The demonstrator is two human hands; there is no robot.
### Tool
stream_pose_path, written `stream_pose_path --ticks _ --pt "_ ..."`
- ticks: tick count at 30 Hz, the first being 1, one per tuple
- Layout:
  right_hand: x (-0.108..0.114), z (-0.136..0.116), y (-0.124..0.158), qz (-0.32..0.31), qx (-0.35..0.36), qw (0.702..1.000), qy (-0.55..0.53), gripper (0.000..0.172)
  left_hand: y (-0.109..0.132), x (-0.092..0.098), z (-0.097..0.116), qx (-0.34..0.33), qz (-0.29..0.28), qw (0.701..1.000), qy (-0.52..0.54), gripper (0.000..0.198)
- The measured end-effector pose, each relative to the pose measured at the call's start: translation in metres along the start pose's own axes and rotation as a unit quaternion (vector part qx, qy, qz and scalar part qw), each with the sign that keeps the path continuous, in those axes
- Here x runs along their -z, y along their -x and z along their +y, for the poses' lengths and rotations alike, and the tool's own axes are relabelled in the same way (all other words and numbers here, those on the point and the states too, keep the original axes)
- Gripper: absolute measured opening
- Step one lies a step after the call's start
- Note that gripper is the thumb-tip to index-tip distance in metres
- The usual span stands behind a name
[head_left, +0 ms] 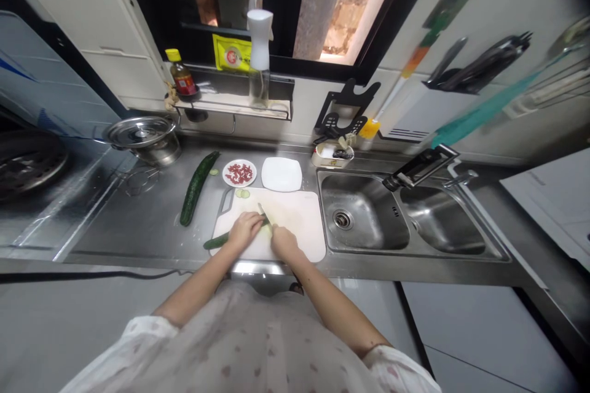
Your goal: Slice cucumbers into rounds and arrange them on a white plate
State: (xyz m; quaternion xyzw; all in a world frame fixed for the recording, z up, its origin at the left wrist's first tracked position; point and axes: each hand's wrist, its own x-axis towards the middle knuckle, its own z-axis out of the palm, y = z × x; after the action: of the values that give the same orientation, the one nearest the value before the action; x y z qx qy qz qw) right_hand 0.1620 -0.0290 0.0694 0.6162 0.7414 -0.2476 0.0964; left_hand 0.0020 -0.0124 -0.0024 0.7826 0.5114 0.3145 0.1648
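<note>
A cut cucumber (216,241) lies slantwise across the white cutting board (302,221). My left hand (246,229) is closed over it near its cut end, fingers bent on top. In my right hand (284,242) is the handle of a knife (265,212), its blade pointing up and left against the cucumber's end. Pale cucumber slices (243,194) rest at the board's upper left, and some cut pieces lie beside the blade, partly hidden by my right hand. A whole cucumber (199,189) lies on the steel counter left of the board.
Behind the board stand a plate of chopped red pieces (239,173) and a white plate (281,174). To the right is a double sink (369,236) with a black faucet (415,169). A lidded steel pot (147,138) stands at the back left, below a shelf with bottles.
</note>
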Motion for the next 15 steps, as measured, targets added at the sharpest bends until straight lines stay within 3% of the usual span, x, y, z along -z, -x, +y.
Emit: stream_pose_path --ticks 6,15 --pt "-0.003 0.002 0.002 0.003 -0.005 1.000 0.003 0.034 0.000 -0.001 -0.001 0.003 -0.003 1.000 -0.005 0.020" --pt "0.010 -0.010 -0.008 -0.011 -0.007 1.000 -0.006 0.035 0.001 -0.001 -0.003 -0.004 0.001 1.000 -0.004 0.021"
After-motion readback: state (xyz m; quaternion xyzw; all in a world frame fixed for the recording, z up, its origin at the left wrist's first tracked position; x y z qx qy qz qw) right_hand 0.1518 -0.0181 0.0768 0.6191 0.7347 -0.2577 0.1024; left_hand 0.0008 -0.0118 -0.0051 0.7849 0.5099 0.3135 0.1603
